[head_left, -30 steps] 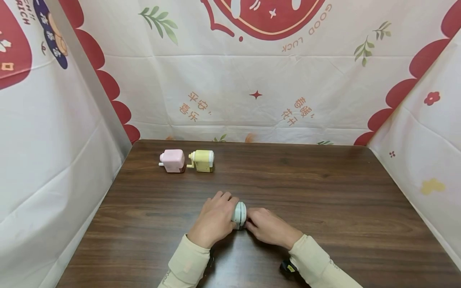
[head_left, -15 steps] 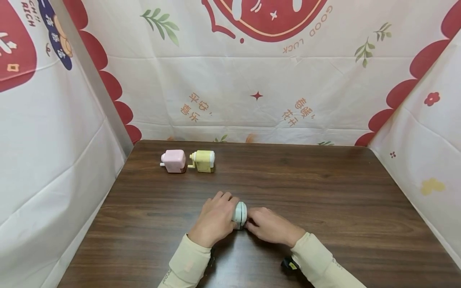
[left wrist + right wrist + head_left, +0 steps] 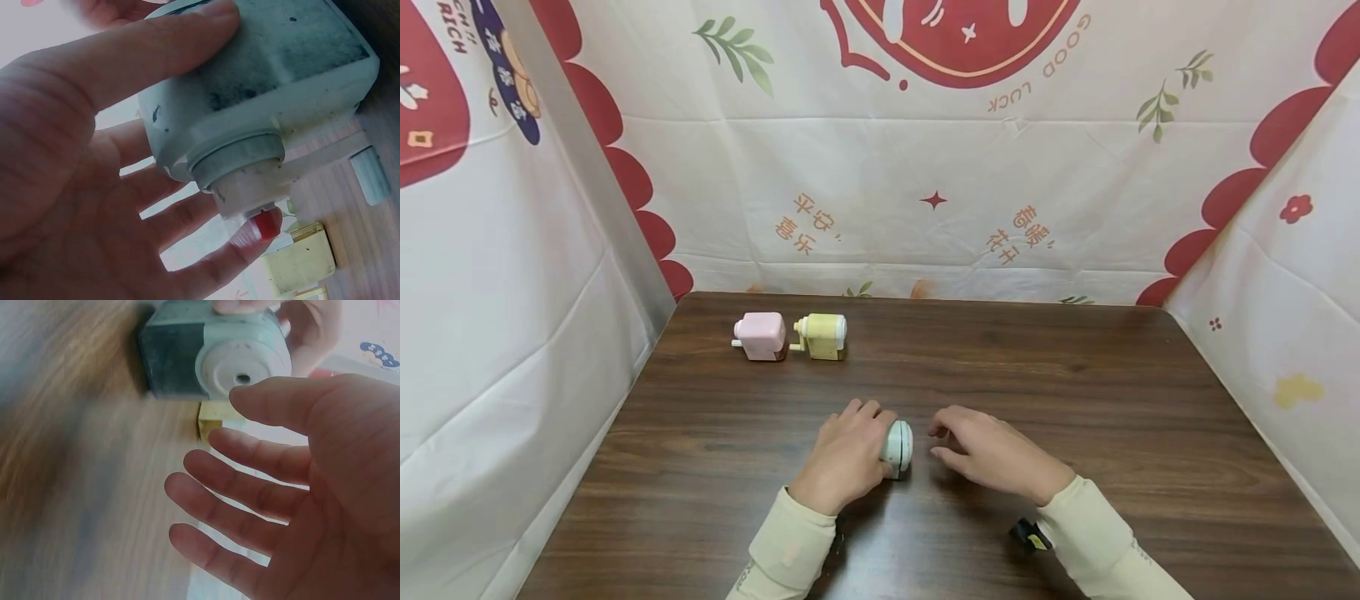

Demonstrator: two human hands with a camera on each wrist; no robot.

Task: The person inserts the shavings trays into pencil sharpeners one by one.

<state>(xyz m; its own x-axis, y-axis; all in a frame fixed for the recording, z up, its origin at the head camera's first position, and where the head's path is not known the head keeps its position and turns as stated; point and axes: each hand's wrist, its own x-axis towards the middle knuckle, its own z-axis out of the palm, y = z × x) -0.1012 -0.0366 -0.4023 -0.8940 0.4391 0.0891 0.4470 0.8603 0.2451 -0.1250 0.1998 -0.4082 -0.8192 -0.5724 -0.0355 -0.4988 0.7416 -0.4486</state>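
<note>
A pale mint hand-crank pencil sharpener point(image 3: 897, 448) stands on the table, gripped by my left hand point(image 3: 847, 454). In the left wrist view, the thumb lies on the smudged side of the sharpener point(image 3: 294, 50), and the fingers reach round behind it. Its crank arm point(image 3: 325, 156) points away from the palm. My right hand point(image 3: 985, 448) is to the right of the sharpener, a short gap away, holding nothing. In the right wrist view its fingers point(image 3: 231, 494) are spread and relaxed, facing the round front point(image 3: 240, 369) with the pencil hole.
A pink pencil sharpener point(image 3: 762, 337) and a yellow pencil sharpener point(image 3: 822, 337) stand side by side at the back left of the dark wooden table point(image 3: 1075, 375). Printed white cloth point(image 3: 880, 167) hangs behind and at both sides.
My right hand has drawn away from the mint sharpener's front to the right, its fingers loosening. The left hand and the sharpener have stayed in place.
</note>
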